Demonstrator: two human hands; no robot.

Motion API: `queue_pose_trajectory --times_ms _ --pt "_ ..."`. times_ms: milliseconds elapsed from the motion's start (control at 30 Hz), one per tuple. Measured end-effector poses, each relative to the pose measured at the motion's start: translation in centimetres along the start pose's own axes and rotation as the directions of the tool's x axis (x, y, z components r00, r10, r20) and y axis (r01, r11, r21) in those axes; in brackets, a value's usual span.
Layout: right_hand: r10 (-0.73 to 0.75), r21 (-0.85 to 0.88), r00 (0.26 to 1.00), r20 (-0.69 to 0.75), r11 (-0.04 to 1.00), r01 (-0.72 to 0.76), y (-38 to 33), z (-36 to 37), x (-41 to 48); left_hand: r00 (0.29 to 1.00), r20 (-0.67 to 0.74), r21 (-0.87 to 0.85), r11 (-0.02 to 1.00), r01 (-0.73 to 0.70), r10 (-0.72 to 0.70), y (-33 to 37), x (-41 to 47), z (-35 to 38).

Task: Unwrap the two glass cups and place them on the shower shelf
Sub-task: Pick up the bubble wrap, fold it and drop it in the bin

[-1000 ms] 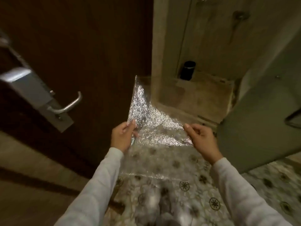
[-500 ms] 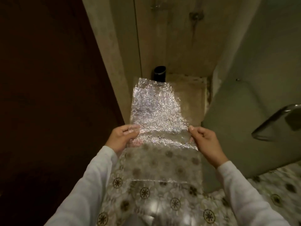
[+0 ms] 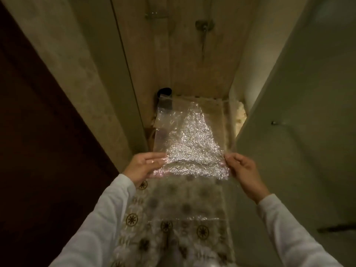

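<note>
Pinching the bubble wrap point(image 3: 192, 151) by its left edge with the left hand point(image 3: 142, 166) and right edge with the right hand point(image 3: 244, 172), dark pot point(image 3: 164, 91) far behind, inside too dark to see.

Both hands, left point(image 3: 143, 166) and right point(image 3: 243, 171), pinch a spread bubble wrap sheet point(image 3: 189, 147) above patterned floor tiles point(image 3: 133, 218)
</note>
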State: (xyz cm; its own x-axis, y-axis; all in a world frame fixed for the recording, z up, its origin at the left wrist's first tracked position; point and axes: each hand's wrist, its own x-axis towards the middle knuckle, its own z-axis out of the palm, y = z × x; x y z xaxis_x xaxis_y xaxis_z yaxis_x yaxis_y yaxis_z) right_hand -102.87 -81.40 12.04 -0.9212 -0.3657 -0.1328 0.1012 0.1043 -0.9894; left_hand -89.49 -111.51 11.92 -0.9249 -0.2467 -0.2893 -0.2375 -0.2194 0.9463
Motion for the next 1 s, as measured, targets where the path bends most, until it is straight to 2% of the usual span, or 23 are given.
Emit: queue_pose_trajectory --times_ms 133,367,500,633,833,1000 --pt "0.056 0.06 0.997 0.062 0.996 -0.06 -2.1 0.4 7.5 1.0 -0.007 0.044 0.999 -0.024 0.024 3.0 7.8 -2.4" --pt "0.07 0.081 0.984 0.162 0.993 -0.084 -4.9 -0.3 17.5 0.995 0.089 -0.002 0.999 0.055 -0.054 8.5 18.2 -4.3" --pt "0.057 0.143 0.99 0.127 0.987 -0.075 -6.1 -1.1 22.7 0.996 0.082 -0.006 1.0 0.026 -0.026 10.6 23.3 -3.6" --pt "0.032 0.148 0.998 0.056 0.988 -0.04 -6.6 -2.4 28.8 0.992 0.122 0.048 0.999 0.006 -0.011 12.4 28.8 -2.5" --pt "-0.042 0.134 0.995 0.086 0.991 0.03 -8.4 -6.2 38.8 0.999 0.033 0.04 0.999 -0.033 0.032 16.0 38.6 0.6" --pt "-0.157 0.133 0.985 0.067 0.98 0.147 -10.8 -8.7 46.6 0.998 -0.022 0.021 0.998 -0.056 0.057 19.9 45.2 3.0"
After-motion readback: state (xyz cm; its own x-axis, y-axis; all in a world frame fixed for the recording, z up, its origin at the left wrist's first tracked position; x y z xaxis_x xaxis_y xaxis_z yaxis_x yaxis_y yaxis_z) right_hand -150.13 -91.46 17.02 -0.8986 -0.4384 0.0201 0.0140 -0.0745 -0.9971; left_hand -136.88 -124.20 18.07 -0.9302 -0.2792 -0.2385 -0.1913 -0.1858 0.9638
